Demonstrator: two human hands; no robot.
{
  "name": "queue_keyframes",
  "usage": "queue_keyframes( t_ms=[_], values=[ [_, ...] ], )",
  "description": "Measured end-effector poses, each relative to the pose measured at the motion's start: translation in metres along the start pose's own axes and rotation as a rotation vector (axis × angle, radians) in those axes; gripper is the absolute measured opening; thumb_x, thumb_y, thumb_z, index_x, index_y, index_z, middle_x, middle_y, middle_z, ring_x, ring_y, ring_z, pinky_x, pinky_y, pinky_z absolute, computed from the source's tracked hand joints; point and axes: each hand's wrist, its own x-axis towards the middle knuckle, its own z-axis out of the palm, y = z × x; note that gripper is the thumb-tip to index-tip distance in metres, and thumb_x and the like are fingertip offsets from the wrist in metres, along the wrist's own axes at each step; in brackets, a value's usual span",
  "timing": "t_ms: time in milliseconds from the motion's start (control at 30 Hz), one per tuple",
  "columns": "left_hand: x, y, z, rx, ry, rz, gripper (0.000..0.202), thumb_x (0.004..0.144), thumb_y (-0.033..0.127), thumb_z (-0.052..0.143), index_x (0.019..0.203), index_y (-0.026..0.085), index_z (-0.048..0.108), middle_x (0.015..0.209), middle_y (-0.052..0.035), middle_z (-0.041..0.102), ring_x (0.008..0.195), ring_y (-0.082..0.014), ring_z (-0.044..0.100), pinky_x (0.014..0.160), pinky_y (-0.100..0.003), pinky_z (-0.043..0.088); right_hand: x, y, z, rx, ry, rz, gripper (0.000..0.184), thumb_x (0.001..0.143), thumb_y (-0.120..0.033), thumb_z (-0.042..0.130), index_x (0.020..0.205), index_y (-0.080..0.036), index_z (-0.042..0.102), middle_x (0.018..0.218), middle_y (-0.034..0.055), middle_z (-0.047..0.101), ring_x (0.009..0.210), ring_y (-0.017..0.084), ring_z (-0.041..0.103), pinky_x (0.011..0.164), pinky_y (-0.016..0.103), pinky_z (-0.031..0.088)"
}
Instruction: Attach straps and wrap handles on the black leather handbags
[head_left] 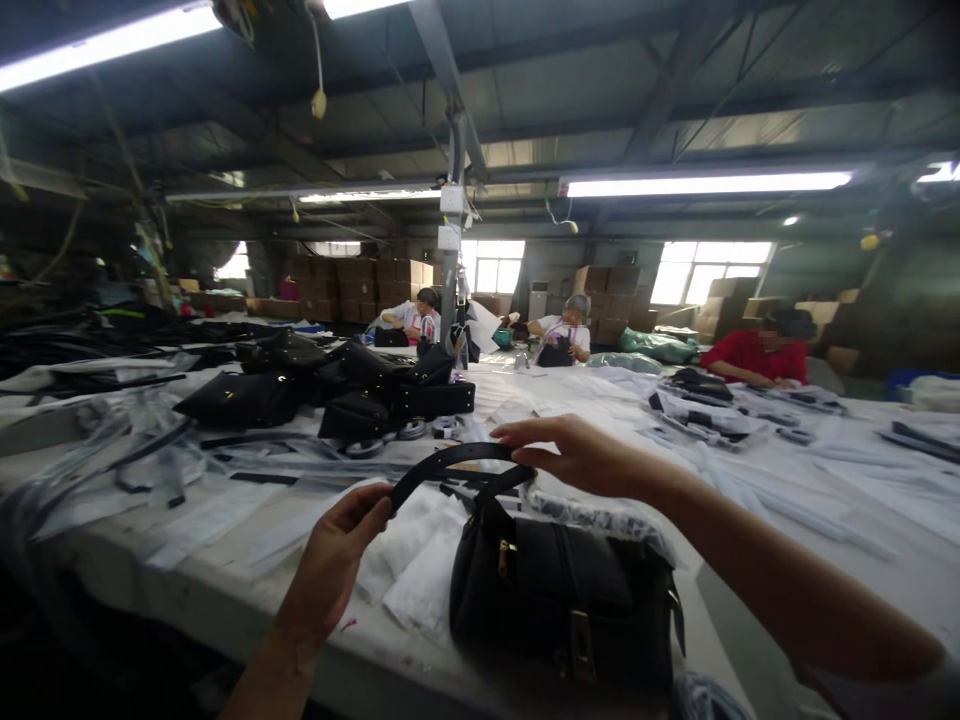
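Observation:
A black handbag with gold clasps stands upright on the white table right in front of me. Its black strap arches up above it. My left hand pinches the strap's left end. My right hand grips the strap near its right end, fingers curled over it. Crinkled clear plastic lies just behind the bag, under my right wrist.
A pile of black handbags and loose straps lies further back on the left. White wrapping sheets cover the table. Three people sit at the far side, one in red. Cardboard boxes are stacked by the windows.

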Motion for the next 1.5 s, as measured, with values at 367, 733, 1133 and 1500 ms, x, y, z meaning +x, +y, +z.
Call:
queue_keyframes(
  t_ms=[367, 733, 1133, 1500],
  values=[
    [-0.002, -0.006, -0.017, -0.121, 0.122, -0.096, 0.049, 0.048, 0.036, 0.094, 0.090, 0.022, 0.075, 0.091, 0.0015, 0.074, 0.082, -0.0118, 0.065, 0.072, -0.015, 0.054, -0.016, 0.055, 0.027, 0.328, -0.085, 0.195, 0.078, 0.076, -0.030, 0.075, 0.146, -0.022, 0.041, 0.136, 0.0117, 0.059, 0.126, 0.026, 0.054, 0.106, 0.042, 0.043],
    [0.008, -0.023, -0.046, 0.350, 0.211, -0.024, 0.047, 0.059, 0.045, 0.084, 0.098, 0.022, 0.073, 0.102, -0.0033, 0.076, 0.106, -0.0252, 0.066, 0.093, -0.030, 0.051, -0.026, 0.016, 0.016, 0.032, -0.034, 0.033, 0.035, 0.076, -0.034, 0.078, 0.110, -0.024, 0.074, 0.095, 0.0038, 0.068, 0.081, 0.017, 0.062, 0.071, 0.026, 0.049],
    [0.012, -0.009, -0.046, 0.535, 0.327, 0.106, 0.044, 0.061, 0.051, 0.079, 0.094, 0.022, 0.074, 0.097, -0.0059, 0.077, 0.100, -0.0304, 0.068, 0.088, -0.036, 0.053, -0.031, 0.009, 0.007, 0.296, -0.180, 0.001, 0.054, 0.077, -0.035, 0.077, 0.128, -0.026, 0.063, 0.112, 0.0030, 0.070, 0.099, 0.020, 0.063, 0.089, 0.032, 0.047],
    [0.007, 0.000, -0.039, 0.287, 0.291, 0.072, 0.046, 0.057, 0.045, 0.085, 0.095, 0.022, 0.072, 0.099, -0.0030, 0.075, 0.105, -0.0266, 0.065, 0.096, -0.035, 0.048, -0.036, 0.025, -0.015, 0.241, -0.247, 0.129, 0.044, 0.083, -0.038, 0.068, 0.124, -0.021, 0.066, 0.101, 0.0020, 0.071, 0.090, 0.019, 0.063, 0.080, 0.031, 0.048]
  ],
)
